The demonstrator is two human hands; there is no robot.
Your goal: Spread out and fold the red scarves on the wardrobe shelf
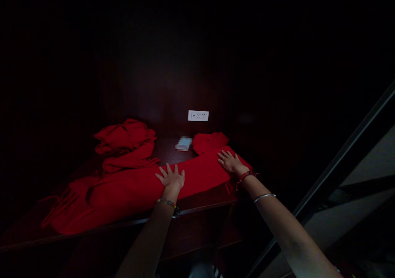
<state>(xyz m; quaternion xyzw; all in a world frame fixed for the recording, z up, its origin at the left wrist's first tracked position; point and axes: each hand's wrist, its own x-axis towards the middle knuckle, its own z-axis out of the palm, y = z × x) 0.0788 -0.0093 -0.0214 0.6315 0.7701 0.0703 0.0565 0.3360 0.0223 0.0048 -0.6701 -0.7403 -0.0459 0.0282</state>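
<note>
A long red scarf [123, 195] with fringed ends lies folded lengthwise along the dark wooden shelf [210, 199]. My left hand [172, 179] rests on its middle, palm down with the fingers spread. Further right, my right hand [230, 162] lies flat on the scarf near its right end, fingers apart. Neither hand grips the cloth. At the scarf's left end the fringe hangs loose and the fabric is bunched. Behind it on the left sits a crumpled red scarf heap [125, 138], and a smaller red cloth bundle [210, 142] lies behind my right hand.
A white socket panel [198, 115] is set in the dark back wall. Below it a blurred pale-blue flat item [184, 143] lies on the shelf. The shelf's front edge runs under my forearms. A dark slanted frame [308, 204] stands at the right.
</note>
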